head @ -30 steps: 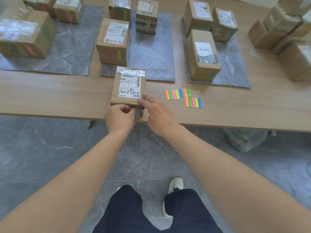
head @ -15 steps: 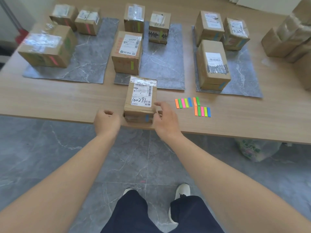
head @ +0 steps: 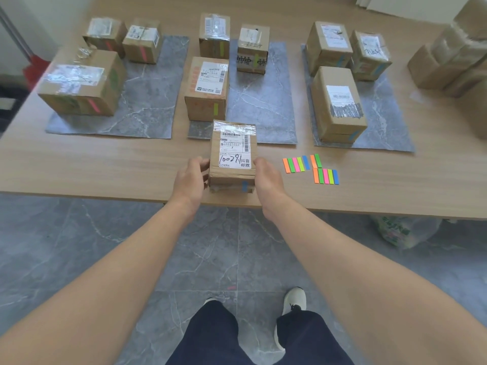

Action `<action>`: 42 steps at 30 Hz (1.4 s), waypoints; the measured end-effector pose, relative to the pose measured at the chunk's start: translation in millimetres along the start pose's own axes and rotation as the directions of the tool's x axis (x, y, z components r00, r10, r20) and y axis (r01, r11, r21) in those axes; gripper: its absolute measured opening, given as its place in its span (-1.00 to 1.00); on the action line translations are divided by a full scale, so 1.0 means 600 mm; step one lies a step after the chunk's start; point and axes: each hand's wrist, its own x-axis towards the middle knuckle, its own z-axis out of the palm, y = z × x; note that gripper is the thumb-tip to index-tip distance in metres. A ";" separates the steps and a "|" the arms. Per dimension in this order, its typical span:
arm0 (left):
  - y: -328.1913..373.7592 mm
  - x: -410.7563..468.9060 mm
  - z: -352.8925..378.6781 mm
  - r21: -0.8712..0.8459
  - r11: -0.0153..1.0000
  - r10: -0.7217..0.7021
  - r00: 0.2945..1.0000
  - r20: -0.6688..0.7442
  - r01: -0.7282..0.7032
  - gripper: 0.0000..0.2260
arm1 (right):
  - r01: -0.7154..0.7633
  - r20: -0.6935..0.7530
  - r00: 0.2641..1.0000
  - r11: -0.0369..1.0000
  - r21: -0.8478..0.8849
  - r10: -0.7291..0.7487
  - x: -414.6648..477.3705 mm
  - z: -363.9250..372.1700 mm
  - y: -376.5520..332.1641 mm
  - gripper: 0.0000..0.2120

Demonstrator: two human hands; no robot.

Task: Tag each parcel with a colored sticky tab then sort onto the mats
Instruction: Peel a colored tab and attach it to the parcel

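Note:
A small cardboard parcel (head: 233, 156) with a white label and a blue tab (head: 244, 186) on its near face sits at the table's front edge. My left hand (head: 191, 177) grips its left side and my right hand (head: 266, 177) grips its right side. Loose colored sticky tabs (head: 311, 168) lie on the table just right of my right hand. Three grey mats lie behind: the left mat (head: 147, 101) holds pink-tagged parcels, the middle mat (head: 261, 101) holds green-tagged parcels, and the right mat (head: 382, 111) holds blue-tagged parcels.
A pile of untagged parcels (head: 458, 56) stands at the far right of the wooden table (head: 105, 167). A plastic bag (head: 400, 230) lies on the floor under the table's right part. My feet stand on grey floor tiles below.
Both hands left the parcel's near face, where the blue tab now shows, and closed on the parcel's two sides. The camera tilted so more of the table's far side shows.

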 end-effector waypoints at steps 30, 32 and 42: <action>0.434 -0.222 0.194 -0.018 0.957 0.291 0.956 0.037 -0.291 -0.58 | 0.459 -0.084 0.884 0.888 -0.020 -0.459 -0.203 -0.308 -0.371 -0.66; 0.443 -0.229 0.218 -0.017 0.956 0.293 0.956 0.028 -0.293 -0.56 | 0.486 -0.068 0.871 0.874 -0.024 -0.486 -0.197 -0.338 -0.376 -0.73; 0.417 -0.240 0.389 -0.025 0.972 0.234 0.972 0.018 -0.234 -0.56 | 0.483 -0.041 0.875 0.875 0.024 -0.482 -0.120 -0.496 -0.356 -0.69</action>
